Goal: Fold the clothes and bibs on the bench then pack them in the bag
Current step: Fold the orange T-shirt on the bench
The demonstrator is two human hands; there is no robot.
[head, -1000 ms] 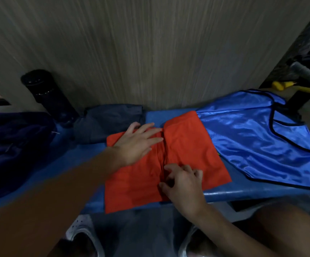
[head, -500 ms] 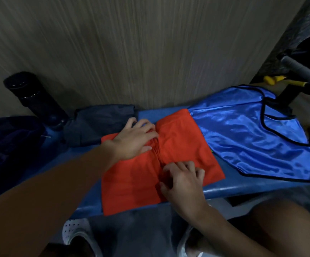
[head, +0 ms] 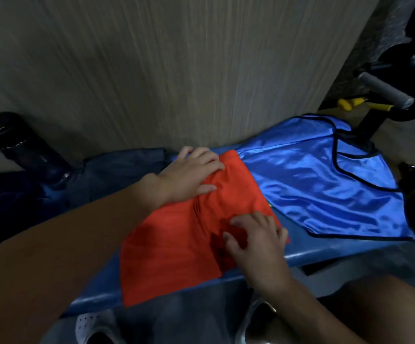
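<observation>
An orange-red garment [head: 171,254] lies partly folded on the blue bench [head: 330,252], with creases bunched along its middle. My left hand [head: 189,175] rests flat on its far edge, fingers straight and pointing right. My right hand [head: 256,239] presses on its near right part with spread, bent fingers, and I see no pinch on the cloth. A shiny blue bib [head: 325,189] with black trim lies spread out to the right, its left edge tucked under the orange-red garment. A folded dark grey garment [head: 122,170] sits behind my left forearm.
A black cylindrical bottle [head: 22,150] stands at the back left against the wood-grain wall. Dark navy fabric [head: 7,202] lies heaped at the far left. A grey padded bar [head: 385,93] and a yellow tool [head: 350,104] are at the back right. My shoes [head: 94,326] show below the bench edge.
My left hand slid toward the garment's far edge and my right hand moved right over its near right part. The cloth between them bunched up, and the view shifted slightly.
</observation>
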